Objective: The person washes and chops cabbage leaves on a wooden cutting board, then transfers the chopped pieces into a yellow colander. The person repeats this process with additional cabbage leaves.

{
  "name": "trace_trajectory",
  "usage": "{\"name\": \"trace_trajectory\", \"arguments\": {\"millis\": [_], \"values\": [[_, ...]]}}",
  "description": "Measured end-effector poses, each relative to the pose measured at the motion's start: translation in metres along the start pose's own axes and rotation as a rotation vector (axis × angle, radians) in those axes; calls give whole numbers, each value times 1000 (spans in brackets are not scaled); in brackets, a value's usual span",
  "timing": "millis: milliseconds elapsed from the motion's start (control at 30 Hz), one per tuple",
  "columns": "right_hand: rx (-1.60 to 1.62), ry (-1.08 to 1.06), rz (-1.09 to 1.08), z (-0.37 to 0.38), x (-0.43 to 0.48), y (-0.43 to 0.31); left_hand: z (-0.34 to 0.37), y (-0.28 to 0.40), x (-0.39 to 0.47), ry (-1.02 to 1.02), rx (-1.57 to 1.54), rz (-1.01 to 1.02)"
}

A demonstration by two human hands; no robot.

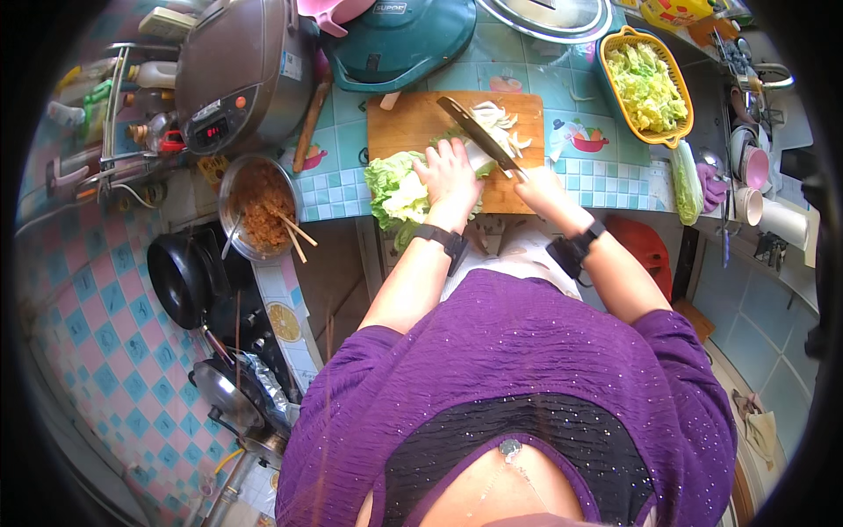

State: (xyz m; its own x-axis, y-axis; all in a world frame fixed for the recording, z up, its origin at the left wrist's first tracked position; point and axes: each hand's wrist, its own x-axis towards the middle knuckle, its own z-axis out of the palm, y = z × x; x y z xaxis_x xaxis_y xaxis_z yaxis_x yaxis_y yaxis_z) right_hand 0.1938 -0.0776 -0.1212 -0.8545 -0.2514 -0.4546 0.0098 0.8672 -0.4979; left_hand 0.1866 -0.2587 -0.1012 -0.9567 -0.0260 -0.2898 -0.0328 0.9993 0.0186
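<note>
Fingers spread and bent, my left hand (451, 178) presses down on a head of leafy cabbage (402, 188) that lies across the left part of a wooden cutting board (408, 122). My right hand (541, 191) grips the handle of a kitchen knife (481, 135); its blade slants up and to the left across the board, at the pale stem end of the cabbage. Sliced white stem strips (500, 125) lie just beyond the blade, on the board's right side. The blade's lower edge is hidden from this angle.
Left of the board stand a rolling pin (312, 118), a metal bowl of reddish filling (263, 204) with chopsticks, and a multicooker (247, 79). A teal lidded pan (402, 39) sits behind. On the right are a yellow basket of chopped leaves (645, 92) and a whole cabbage (686, 184).
</note>
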Motion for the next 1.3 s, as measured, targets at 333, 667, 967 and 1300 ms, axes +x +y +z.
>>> {"name": "trace_trajectory", "arguments": {"millis": [333,667,967,1300], "values": [[-129,-101,93,-24,-69,-4,8,1,3,9,6,-28],[-60,-30,96,25,16,-6,0,0,0,7,35,-4],[-29,-20,-31,-33,-53,-10,-39,-3,-27,-55,159,17],[-135,-154,132,-37,-72,-22,-2,-30,-24,-15,60,48]]}}
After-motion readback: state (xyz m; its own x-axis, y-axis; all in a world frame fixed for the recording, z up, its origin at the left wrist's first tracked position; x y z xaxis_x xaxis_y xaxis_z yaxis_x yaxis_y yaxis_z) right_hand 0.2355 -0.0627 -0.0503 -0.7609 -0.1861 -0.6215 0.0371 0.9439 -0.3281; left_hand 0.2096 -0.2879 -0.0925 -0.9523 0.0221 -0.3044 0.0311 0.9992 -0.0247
